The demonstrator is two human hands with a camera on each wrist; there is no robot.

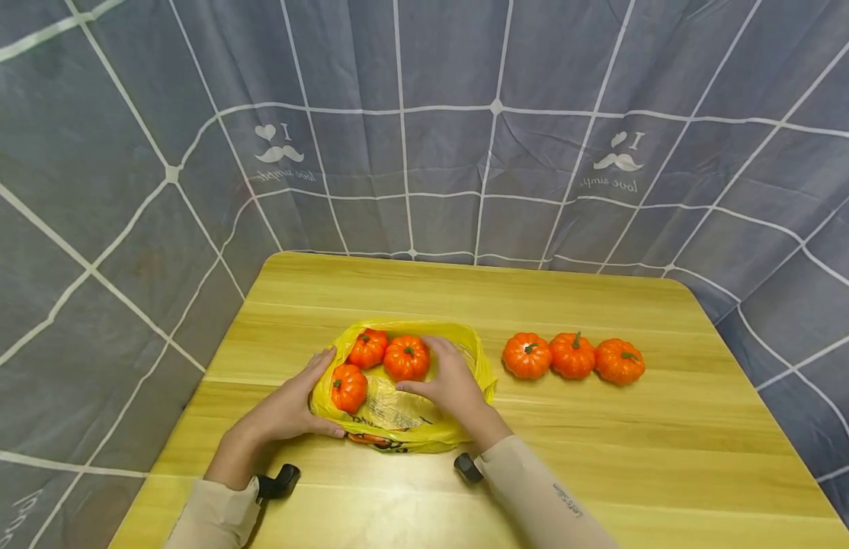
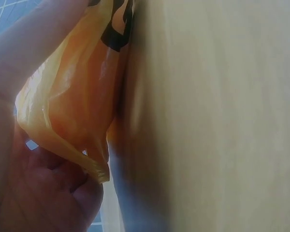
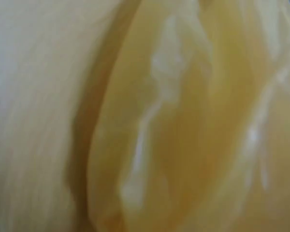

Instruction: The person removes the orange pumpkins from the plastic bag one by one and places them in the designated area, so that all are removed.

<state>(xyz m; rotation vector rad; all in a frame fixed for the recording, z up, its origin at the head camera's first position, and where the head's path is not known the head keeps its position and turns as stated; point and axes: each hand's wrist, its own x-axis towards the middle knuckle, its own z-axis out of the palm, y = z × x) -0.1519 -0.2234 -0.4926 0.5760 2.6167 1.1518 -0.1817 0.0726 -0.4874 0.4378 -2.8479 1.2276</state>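
Observation:
A yellow plastic bag (image 1: 397, 404) lies on the table with its mouth spread wide. Inside it are small orange pumpkins: one at the upper left (image 1: 368, 348), one at the lower left (image 1: 348, 388), and a third pumpkin (image 1: 405, 358) at the right of these. My left hand (image 1: 294, 400) holds the bag's left side, thumb at the front and fingers at the back; the left wrist view shows the bag (image 2: 72, 111) between them. My right hand (image 1: 455, 381) reaches into the bag and holds the third pumpkin between thumb and fingers. The right wrist view shows only blurred yellow plastic (image 3: 169, 130) and table.
To the right of the bag, a row of three more orange pumpkins, left (image 1: 527, 356), middle (image 1: 571, 356) and right (image 1: 619, 362), stands on the wooden table (image 1: 603, 450). A grey curtain (image 1: 452, 152) with white lines hangs behind and at both sides.

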